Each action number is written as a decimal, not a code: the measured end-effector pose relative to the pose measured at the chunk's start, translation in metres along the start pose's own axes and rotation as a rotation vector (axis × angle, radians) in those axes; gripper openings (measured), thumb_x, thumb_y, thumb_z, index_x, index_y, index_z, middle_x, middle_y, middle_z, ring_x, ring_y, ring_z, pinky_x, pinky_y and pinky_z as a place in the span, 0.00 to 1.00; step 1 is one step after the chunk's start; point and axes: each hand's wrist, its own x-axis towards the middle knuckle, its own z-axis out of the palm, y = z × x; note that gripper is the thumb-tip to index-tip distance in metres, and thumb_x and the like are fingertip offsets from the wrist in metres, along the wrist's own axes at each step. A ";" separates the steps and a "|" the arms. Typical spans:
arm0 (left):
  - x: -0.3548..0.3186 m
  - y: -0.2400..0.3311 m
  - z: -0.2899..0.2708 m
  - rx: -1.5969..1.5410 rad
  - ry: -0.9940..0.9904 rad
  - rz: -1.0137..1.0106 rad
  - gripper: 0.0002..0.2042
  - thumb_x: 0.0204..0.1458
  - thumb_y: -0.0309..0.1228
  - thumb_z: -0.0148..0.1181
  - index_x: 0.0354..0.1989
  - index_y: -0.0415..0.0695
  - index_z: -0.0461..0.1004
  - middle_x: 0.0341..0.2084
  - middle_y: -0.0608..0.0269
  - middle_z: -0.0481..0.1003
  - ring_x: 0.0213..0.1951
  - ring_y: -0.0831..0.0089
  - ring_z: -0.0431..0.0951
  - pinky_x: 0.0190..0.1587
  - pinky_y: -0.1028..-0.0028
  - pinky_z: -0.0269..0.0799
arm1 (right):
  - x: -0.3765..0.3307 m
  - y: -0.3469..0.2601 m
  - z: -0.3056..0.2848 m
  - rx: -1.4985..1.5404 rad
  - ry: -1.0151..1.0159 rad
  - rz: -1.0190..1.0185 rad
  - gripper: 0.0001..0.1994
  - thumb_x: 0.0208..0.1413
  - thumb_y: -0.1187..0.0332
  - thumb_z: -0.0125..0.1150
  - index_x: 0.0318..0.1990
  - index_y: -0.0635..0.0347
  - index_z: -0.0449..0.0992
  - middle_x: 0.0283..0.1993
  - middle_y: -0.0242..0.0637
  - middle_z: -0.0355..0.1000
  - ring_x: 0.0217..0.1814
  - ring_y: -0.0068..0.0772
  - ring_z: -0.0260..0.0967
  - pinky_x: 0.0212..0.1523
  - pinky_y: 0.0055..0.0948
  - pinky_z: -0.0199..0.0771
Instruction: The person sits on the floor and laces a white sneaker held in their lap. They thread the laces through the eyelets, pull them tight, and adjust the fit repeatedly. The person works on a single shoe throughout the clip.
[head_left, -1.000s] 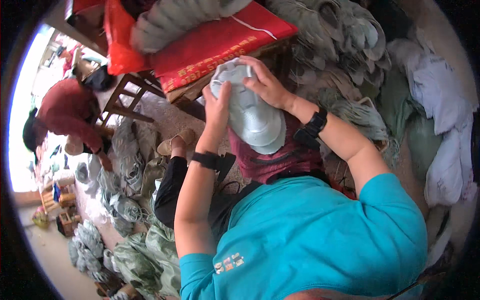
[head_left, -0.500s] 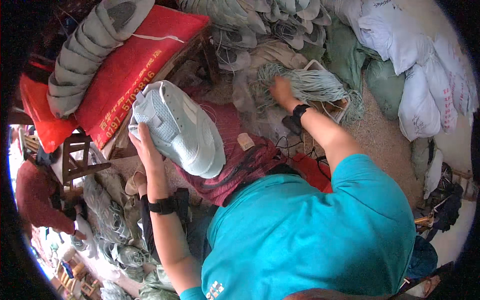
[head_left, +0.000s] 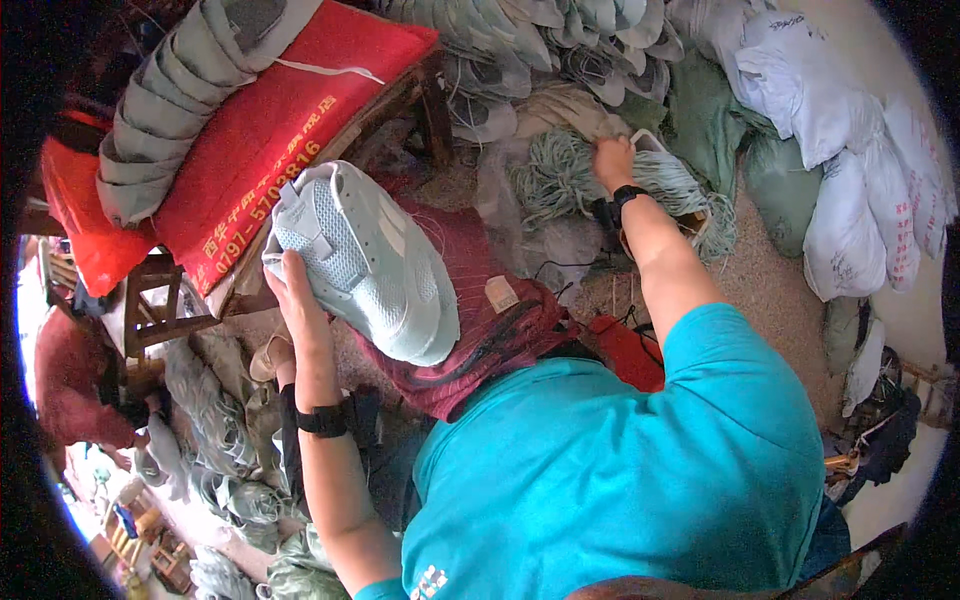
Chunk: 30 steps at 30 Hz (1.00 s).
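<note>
**Shoe in the left hand, laces under the right**

Watching through the head camera here. My left hand (head_left: pixel 292 290) is closed on a pale mint-green mesh shoe (head_left: pixel 365 260), fingers wrapped round its heel end, holding it up over my lap with the toe pointing down toward my chest. The shoe hangs just in front of a dark red mesh bag (head_left: pixel 480 330) that lies across my knees.

My right hand (head_left: pixel 613 160) is stretched out well away from the shoe, fist curled down into a bundle of green laces (head_left: pixel 560 180) that sits in a basket (head_left: pixel 690 215). It looks clenched on a few strands, though the fingertips are buried, so I can't tell exactly how much it has.

Both wrists have a black band on them. Off to the left there's a red cushion (head_left: pixel 270 130) on a wooden stool (head_left: pixel 150 310), with a stack of grey-green shoe parts (head_left: pixel 170 100) leaning on top. White sacks (head_left: pixel 850 190) are piled on the far right, and more shoe uppers lie on the floor at lower left.
</note>
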 end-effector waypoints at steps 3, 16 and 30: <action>0.000 0.001 -0.005 -0.029 -0.017 -0.094 0.33 0.60 0.49 0.48 0.65 0.36 0.53 0.57 0.54 0.64 0.56 0.67 0.65 0.60 0.70 0.57 | 0.010 0.006 -0.011 0.002 -0.029 -0.009 0.09 0.51 0.65 0.57 0.35 0.54 0.82 0.42 0.42 0.76 0.54 0.49 0.64 0.55 0.50 0.62; -0.037 0.056 0.005 0.803 0.217 0.730 0.27 0.48 0.30 0.66 0.56 0.35 0.64 0.57 0.47 0.63 0.53 0.59 0.69 0.57 0.64 0.64 | -0.016 -0.072 -0.102 0.827 -0.207 -0.080 0.15 0.51 0.57 0.59 0.35 0.61 0.78 0.33 0.42 0.76 0.34 0.41 0.73 0.38 0.39 0.72; -0.111 0.090 -0.012 -0.092 -0.593 -0.034 0.11 0.63 0.30 0.49 0.42 0.38 0.76 0.22 0.73 0.69 0.27 0.85 0.66 0.30 0.82 0.64 | -0.156 -0.147 -0.323 1.160 0.133 -0.721 0.03 0.58 0.72 0.56 0.36 0.60 0.74 0.26 0.25 0.68 0.28 0.13 0.62 0.30 0.18 0.66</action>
